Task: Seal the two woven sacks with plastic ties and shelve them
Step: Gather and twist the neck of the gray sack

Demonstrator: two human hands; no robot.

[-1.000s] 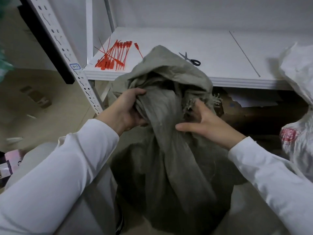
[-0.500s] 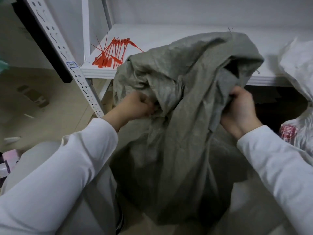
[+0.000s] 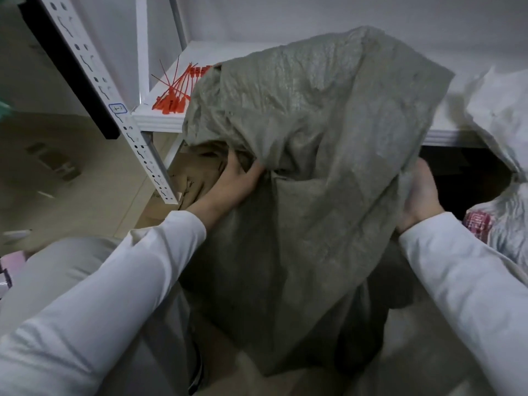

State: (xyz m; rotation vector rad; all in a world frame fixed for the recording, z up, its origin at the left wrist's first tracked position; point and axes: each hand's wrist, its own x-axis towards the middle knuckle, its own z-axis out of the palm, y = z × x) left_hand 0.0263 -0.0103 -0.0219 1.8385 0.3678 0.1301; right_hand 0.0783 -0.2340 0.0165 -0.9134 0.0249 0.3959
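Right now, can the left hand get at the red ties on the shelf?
Probably not yet: the left hand grips the grey sack, whose raised top overlaps the red ties. If it let go, the way to them looks open.

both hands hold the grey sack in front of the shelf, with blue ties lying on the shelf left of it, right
Not quite. The head view shows the ties on the shelf are red, not blue. The rest holds: the left hand and right hand both hold the grey sack.
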